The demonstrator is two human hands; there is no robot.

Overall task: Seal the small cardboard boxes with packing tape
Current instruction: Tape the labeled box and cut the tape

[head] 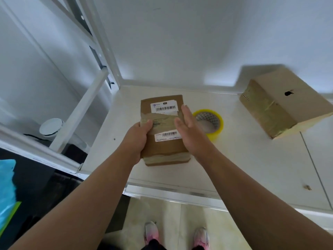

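Observation:
A small brown cardboard box [163,147] with two white barcode labels and old tape across its top lies on the white shelf [234,159]. My left hand [137,137] grips its left side, thumb curled over the top edge. My right hand [189,130] is flat with straight fingers against the box's right side. A yellow-rimmed roll of packing tape [219,123] lies flat just right of the box, partly behind my right hand. A second, larger cardboard box [281,103] wrapped in tape lies tilted at the far right.
The shelf meets a white wall at the back and a white metal rack frame [84,98] on the left. A round white lidded object [51,127] sits lower left. Blue plastic [6,188] shows at the left edge. My pink shoes [151,231] stand on the tiled floor below.

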